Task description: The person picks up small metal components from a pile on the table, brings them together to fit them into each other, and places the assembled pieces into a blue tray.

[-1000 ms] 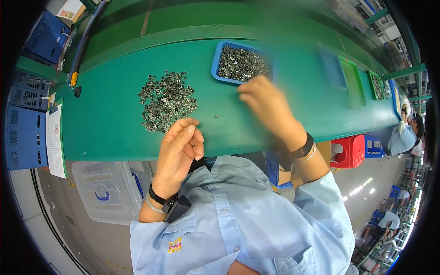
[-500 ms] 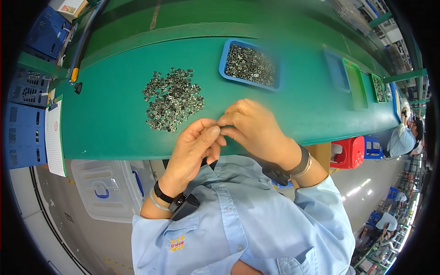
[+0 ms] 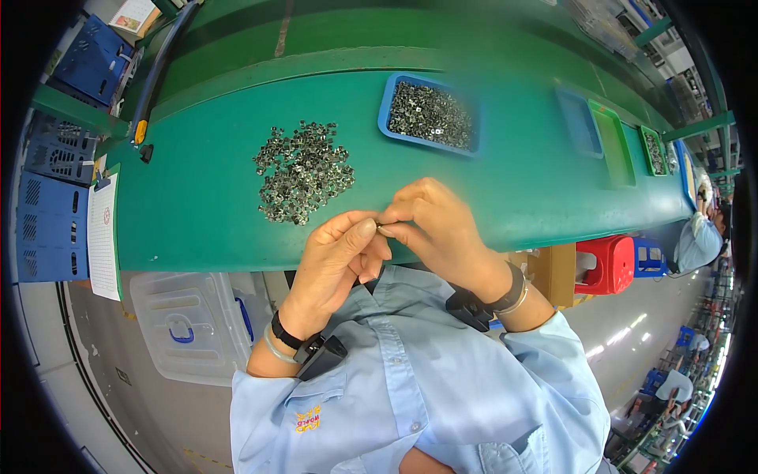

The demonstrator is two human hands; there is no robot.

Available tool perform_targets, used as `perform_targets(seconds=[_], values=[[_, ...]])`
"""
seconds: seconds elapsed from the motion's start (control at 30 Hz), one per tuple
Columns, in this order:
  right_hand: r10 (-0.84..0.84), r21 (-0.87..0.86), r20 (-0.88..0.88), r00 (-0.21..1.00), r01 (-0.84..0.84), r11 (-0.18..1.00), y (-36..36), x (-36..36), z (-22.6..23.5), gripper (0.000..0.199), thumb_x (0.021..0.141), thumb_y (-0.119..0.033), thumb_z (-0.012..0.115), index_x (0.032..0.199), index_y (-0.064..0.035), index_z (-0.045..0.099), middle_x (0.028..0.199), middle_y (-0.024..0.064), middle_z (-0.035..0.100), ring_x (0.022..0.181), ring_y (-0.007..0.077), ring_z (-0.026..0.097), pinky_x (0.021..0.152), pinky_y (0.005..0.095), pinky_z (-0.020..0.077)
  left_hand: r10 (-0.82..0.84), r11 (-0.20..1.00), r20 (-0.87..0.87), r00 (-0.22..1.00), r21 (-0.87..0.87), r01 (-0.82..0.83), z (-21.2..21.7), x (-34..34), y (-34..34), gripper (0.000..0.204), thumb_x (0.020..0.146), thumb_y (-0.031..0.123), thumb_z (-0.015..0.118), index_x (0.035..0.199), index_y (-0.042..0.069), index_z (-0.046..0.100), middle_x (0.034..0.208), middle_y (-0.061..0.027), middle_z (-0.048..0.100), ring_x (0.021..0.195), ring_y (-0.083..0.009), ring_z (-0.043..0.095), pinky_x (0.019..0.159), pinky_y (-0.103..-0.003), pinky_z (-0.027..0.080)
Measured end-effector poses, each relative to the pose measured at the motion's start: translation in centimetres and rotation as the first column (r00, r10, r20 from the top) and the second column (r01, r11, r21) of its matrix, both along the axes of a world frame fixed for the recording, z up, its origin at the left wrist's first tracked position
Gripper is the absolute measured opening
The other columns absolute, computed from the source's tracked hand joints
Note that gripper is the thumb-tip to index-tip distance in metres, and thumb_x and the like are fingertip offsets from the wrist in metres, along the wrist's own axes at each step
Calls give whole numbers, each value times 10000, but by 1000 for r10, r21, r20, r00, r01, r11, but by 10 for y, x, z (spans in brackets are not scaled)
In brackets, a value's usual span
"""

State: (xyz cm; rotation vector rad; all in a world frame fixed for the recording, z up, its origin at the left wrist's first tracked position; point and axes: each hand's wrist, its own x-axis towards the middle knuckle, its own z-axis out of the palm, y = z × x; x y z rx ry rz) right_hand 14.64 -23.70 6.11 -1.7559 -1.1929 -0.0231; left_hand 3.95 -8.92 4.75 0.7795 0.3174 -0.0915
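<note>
Head: part in right grip

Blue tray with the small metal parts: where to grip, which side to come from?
I'd grip the blue tray by both short ends at once, reaching over the table from the person's side. It lies flat, oblong, slightly skewed, with a raised rim around the metal parts; no handle shows. Its right end is blurred.

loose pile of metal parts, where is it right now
In the head view, the pile lies on the green table left of centre, just beyond the left hand and left of the parts-filled blue tray.
</note>
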Motion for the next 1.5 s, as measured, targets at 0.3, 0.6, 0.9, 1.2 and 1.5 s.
perform_targets(seconds=[0.3, 0.6, 0.9, 1.2, 1.5], values=[[33, 138, -152, 988, -12, 990, -1, -4, -6, 205, 712, -25, 740, 865, -80, 616, 860, 34, 591, 807, 207, 563, 691, 312, 459, 18, 968, 82, 996, -250, 3, -4, -2, -6, 178, 932, 213, 571, 989, 44, 561, 768, -77, 631, 547, -133, 521, 467, -255, 374], [68, 167, -219, 973, -31, 985, -2, -5, -10, 193, 722, -16, 732, 858, -89, 617, 856, 40, 594, 793, 201, 570, 673, 307, 458, -9, 948, 132, 991, -314, 50, -3, 3, -9, 127, 921, 179, 587, 941, 63, 542, 749, -70, 625, 541, -134, 520, 463, -267, 367], [80, 94, -167, 983, -65, 993, -4, -4, -18, 194, 730, -9, 725, 876, -84, 621, 859, 49, 596, 776, 199, 576, 663, 314, 469, -81, 991, 87, 993, -103, 90, -13, 3, 1, 123, 919, 181, 590, 936, 67, 544, 703, -55, 600, 537, -133, 518, 465, -258, 355], [102, 131, -293, 951, -65, 989, -3, -8, -18, 177, 748, -22, 713, 890, -78, 623, 870, 49, 596, 787, 198, 575, 680, 305, 470, 1, 973, 100, 995, -231, 22, -14, 0, -9, 135, 926, 193, 580, 967, 70, 545, 685, -43, 581, 537, -130, 513, 479, -250, 357], [61, 119, -211, 976, -36, 992, -1, -6, -16, 187, 742, -24, 716, 890, -83, 616, 855, 42, 598, 803, 200, 573, 672, 308, 469, 23, 995, 95, 995, -100, -14, -3, -1, -10, 152, 935, 203, 569, 984, 62, 543, 701, -49, 579, 549, -124, 515, 479, -245, 374]])
